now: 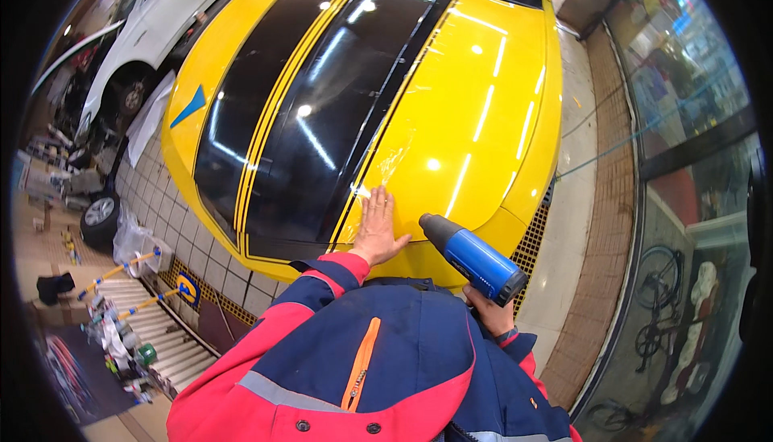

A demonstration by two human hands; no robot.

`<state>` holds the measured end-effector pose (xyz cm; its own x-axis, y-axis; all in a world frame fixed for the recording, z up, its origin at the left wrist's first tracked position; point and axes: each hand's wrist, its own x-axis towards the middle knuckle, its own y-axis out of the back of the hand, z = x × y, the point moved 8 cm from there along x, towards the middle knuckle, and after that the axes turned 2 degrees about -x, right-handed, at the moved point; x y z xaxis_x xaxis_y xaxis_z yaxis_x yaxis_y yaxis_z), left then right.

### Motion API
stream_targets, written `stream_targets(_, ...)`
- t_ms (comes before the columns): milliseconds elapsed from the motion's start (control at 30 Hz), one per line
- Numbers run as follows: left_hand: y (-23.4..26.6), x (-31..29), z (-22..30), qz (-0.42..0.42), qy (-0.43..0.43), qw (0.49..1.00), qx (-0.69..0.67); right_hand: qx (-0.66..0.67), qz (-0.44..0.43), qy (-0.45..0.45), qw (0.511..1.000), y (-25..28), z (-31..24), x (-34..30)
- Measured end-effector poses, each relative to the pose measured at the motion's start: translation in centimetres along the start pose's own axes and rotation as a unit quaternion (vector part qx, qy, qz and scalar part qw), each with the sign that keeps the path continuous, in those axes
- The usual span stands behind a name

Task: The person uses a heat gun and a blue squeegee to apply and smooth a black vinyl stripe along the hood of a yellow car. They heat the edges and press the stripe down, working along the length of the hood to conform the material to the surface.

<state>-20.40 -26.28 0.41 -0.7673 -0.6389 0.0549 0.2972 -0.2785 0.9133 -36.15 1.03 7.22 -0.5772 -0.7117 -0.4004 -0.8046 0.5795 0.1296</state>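
Before me lies the yellow hood (491, 112) of a car, with wide black stripes (322, 112) running along it and thin yellow lines between them. My left hand (376, 229) rests flat on the hood's front part, fingers stretched out, by the edge of a black stripe. Just past its fingertips, wrinkles show in a clear film (392, 160) on the yellow surface. My right hand (489, 311) grips a blue heat gun (475, 257) with a black nozzle, which points left and away over the hood. The gun's body hides part of the grip.
A blue squeegee-like triangular piece (189, 107) lies on the hood's left side. At the left stand a white car (161, 23), a loose wheel (100, 215) and a cart of tools and bottles (137, 337). Glass panes (684, 80) run along the right, beyond a brown ledge.
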Motion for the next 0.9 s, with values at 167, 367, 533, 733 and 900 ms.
stream_targets(167, 1.7, -4.6, -1.4, 0.006, -0.014, 0.992, -0.127, 0.007, -0.030, -0.019, 0.999, -0.7, -0.6, 0.6)
stream_targets(367, 2.3, -6.3, -4.8, 0.059, 0.069, 0.996, 0.008, -0.062, -0.078, 0.028, 0.995, -3.6, -4.1, 3.1)
stream_targets(533, 0.7, -10.3, -3.1, 0.010, 0.057, 0.997, -0.043, -0.061, -0.117, 0.061, 0.989, -9.2, -7.0, 5.4)
stream_targets(733, 2.0, -11.0, -4.8, 0.068, 0.045, 0.994, -0.069, -0.138, -0.154, 0.069, 0.976, -14.3, -8.2, 5.2)
stream_targets(900, 4.2, -7.2, -7.0, 0.087, 0.056, 0.995, 0.009, -0.081, -0.083, 0.028, 0.993, -14.3, -7.6, 3.9)
